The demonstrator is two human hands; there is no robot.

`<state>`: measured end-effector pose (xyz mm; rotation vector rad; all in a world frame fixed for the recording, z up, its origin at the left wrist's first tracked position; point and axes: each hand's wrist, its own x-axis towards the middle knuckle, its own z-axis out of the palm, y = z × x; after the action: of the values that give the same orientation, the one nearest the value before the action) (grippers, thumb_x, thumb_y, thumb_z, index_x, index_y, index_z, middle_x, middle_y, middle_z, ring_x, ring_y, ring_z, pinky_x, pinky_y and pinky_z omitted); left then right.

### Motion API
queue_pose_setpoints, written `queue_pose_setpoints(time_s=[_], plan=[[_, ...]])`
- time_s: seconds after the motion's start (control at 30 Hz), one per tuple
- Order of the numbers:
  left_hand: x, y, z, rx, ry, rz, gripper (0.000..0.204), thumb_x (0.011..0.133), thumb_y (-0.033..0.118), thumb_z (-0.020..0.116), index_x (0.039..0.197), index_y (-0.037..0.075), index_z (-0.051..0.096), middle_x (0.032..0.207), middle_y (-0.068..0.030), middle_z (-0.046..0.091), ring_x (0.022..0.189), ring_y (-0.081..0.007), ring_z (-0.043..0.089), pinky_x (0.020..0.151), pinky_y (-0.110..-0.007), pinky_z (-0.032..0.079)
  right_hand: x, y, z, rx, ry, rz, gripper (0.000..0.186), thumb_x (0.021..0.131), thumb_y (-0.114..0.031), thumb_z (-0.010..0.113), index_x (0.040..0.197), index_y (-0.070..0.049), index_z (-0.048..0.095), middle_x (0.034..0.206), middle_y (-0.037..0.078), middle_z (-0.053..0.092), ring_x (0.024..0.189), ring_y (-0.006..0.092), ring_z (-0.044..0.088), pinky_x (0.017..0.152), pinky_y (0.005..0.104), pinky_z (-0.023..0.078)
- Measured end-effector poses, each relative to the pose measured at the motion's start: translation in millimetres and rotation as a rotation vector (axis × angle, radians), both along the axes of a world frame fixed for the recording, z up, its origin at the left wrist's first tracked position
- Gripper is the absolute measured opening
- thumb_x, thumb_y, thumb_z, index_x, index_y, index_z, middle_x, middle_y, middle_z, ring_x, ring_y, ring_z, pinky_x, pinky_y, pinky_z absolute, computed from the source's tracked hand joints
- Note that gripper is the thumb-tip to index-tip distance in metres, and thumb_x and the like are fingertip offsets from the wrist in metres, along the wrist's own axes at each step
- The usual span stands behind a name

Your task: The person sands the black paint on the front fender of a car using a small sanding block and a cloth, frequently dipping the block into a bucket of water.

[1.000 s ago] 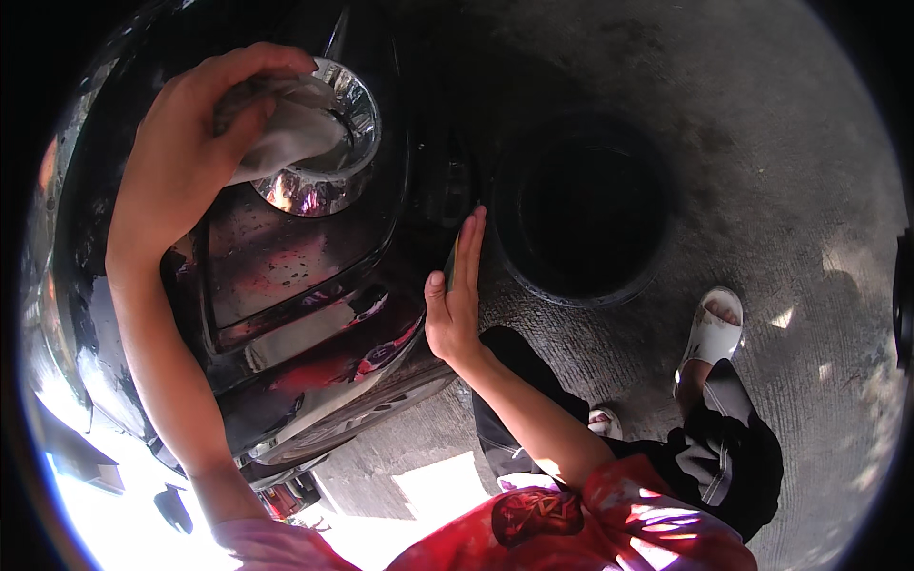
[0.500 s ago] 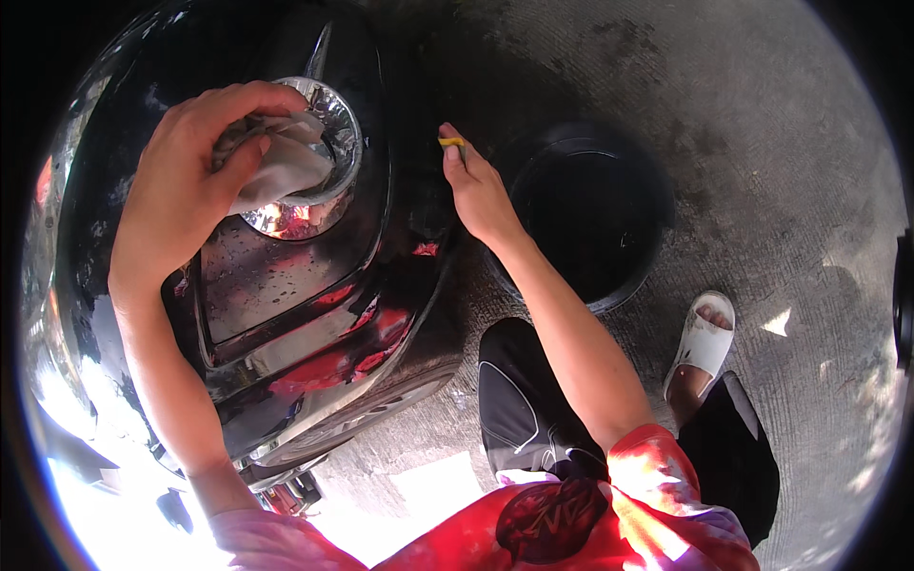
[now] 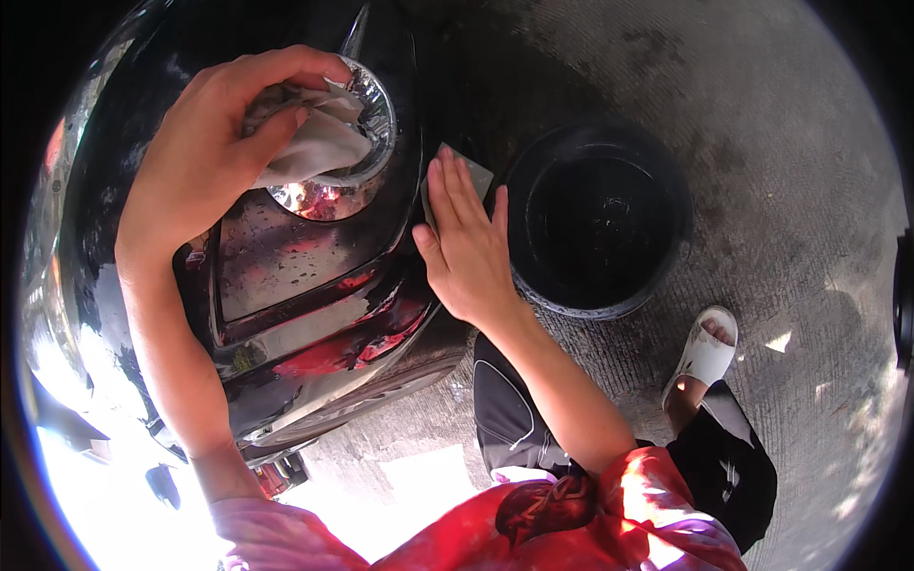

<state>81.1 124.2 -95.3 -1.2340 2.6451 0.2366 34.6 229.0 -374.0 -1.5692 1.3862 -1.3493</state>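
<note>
My left hand (image 3: pixel 190 157) grips a crumpled whitish cloth (image 3: pixel 324 147) over a round chrome fitting (image 3: pixel 319 200) on the front corner of a glossy black car (image 3: pixel 271 266). The cloth covers much of the fitting's centre. My right hand (image 3: pixel 466 257), fingers stretched, holds a flat grey pad (image 3: pixel 480 181) beneath its palm at the right edge of the bodywork, a short way right of and below the chrome. Most of the pad is hidden by the fingers.
A large black tub (image 3: pixel 657 266) stands on the rough concrete floor (image 3: pixel 781 190), right of my right hand. My foot in a white slide sandal (image 3: pixel 709 352) is below it. The car's curved body and wheel area fill the left side. Bright sunlight washes out the lower left.
My right hand first rose and turned, showing the pad's yellow edge, then came back slightly down with fingers laid along the car. My left hand with the cloth dipped, then rose again in the picture.
</note>
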Motion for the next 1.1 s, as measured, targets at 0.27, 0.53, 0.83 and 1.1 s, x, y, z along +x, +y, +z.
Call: queue_pose_setpoints(time_s=[0.27, 0.53, 0.83, 1.1], plan=[[-8, -5, 2, -0.056, -0.023, -0.086, 0.033, 0.085, -0.006, 0.060, 0.117, -0.001, 0.067, 0.108, -0.0148, 0.073, 0.102, -0.0266, 0.072, 0.091, -0.036, 0.055, -46, -102, -20, 0.307, -0.606, 0.149, 0.066, 0.109, -0.042, 0.041, 0.154, 0.006, 0.036, 0.160, 0.025, 0.037, 0.152, 0.0360, 0.030, 0.121, 0.0446, 0.029], [-23, 17, 7, -0.162, -0.108, -0.096, 0.033, 0.084, -0.001, 0.063, 0.116, 0.002, 0.070, 0.103, -0.0167, 0.075, 0.096, -0.0310, 0.073, 0.082, -0.037, 0.056, -23, -48, -45, 0.371, -0.764, 0.057, 0.075, 0.110, -0.053, 0.027, 0.159, 0.004, 0.024, 0.163, 0.029, 0.029, 0.154, 0.0357, 0.027, 0.124, 0.0387, 0.024], [-28, 10, 15, -0.098, -0.064, -0.093, 0.033, 0.083, 0.000, 0.064, 0.114, 0.003, 0.071, 0.101, -0.0162, 0.075, 0.094, -0.0325, 0.073, 0.082, -0.039, 0.056, 23, 17, -48, 0.041, -0.313, -0.204, 0.070, 0.110, -0.047, 0.028, 0.161, 0.001, 0.021, 0.168, 0.024, 0.020, 0.155, 0.0377, 0.024, 0.120, 0.0672, 0.016], [-1, -2, 3, -0.109, -0.057, -0.147, 0.042, 0.085, -0.008, 0.059, 0.125, 0.003, 0.066, 0.116, -0.0125, 0.071, 0.111, -0.0252, 0.069, 0.099, -0.034, 0.053, -8, -29, -9, -0.062, -0.066, 0.010, 0.064, 0.106, -0.035, 0.042, 0.158, 0.001, 0.031, 0.167, 0.019, 0.026, 0.155, 0.0352, 0.025, 0.119, 0.0672, 0.020]])
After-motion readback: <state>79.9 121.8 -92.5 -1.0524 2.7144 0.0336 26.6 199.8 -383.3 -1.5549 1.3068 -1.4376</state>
